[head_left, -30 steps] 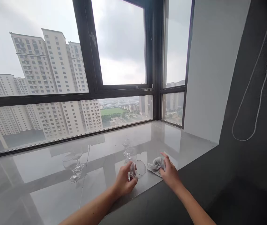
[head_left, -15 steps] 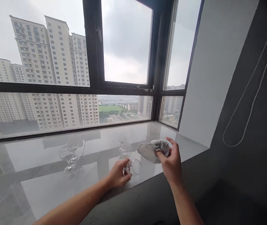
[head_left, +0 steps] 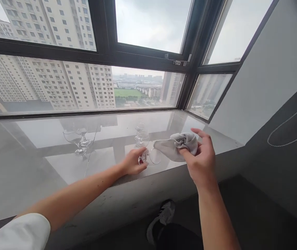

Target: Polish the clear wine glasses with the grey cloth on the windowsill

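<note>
My left hand [head_left: 132,162] is closed round the stem and bowl of a clear stemmed glass [head_left: 152,156], held tipped on its side just above the marble sill [head_left: 46,166], its rim facing right. My right hand [head_left: 202,160] pinches a crumpled grey cloth [head_left: 176,147], lifted above the sill and close beside the glass's rim. Whether cloth and glass touch is unclear.
Two more glasses [head_left: 141,136] stand upright just behind the held one. Another pair of stemmed glasses [head_left: 77,139] stands at the left of the sill. Dark window frames [head_left: 148,60] run behind, a grey wall [head_left: 268,69] rises at the right, and my shoe [head_left: 161,218] shows below.
My right hand picked the cloth up off the sill and brought it beside the glass. The left hand tipped the glass further sideways. The view tilted downward.
</note>
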Demonstrator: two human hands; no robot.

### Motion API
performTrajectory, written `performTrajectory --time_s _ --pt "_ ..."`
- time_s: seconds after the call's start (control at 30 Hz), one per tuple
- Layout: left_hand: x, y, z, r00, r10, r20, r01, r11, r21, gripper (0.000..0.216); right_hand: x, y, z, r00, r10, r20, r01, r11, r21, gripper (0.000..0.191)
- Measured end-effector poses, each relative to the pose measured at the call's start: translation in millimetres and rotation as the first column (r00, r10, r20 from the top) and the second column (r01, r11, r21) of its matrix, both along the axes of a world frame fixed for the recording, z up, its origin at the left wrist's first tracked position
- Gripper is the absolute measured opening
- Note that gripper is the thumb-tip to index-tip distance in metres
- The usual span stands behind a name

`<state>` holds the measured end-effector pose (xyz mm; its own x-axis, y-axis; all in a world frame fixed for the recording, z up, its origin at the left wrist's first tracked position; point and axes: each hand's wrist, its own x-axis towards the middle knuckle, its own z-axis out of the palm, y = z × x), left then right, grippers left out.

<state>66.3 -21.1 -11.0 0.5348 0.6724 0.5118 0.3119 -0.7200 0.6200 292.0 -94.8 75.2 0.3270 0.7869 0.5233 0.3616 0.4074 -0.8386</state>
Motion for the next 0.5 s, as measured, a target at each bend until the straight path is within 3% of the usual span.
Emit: performTrajectory --time_s 0.37,0.5 --pt "-4.5 3.2 1.7 0.999 0.032 0.009 -0.032 0.999 0.018 0.017 -7.2 -1.7 1.9 0.993 0.119 0.018 -0.118 0.993 -0.029 0.060" --pt "-3.2 3.6 -2.9 1.000 0.018 -0.005 -0.018 0.999 0.046 0.014 -12.9 -6.4 4.6 0.960 0.274 0.060 -0.265 0.955 -0.130 0.057"
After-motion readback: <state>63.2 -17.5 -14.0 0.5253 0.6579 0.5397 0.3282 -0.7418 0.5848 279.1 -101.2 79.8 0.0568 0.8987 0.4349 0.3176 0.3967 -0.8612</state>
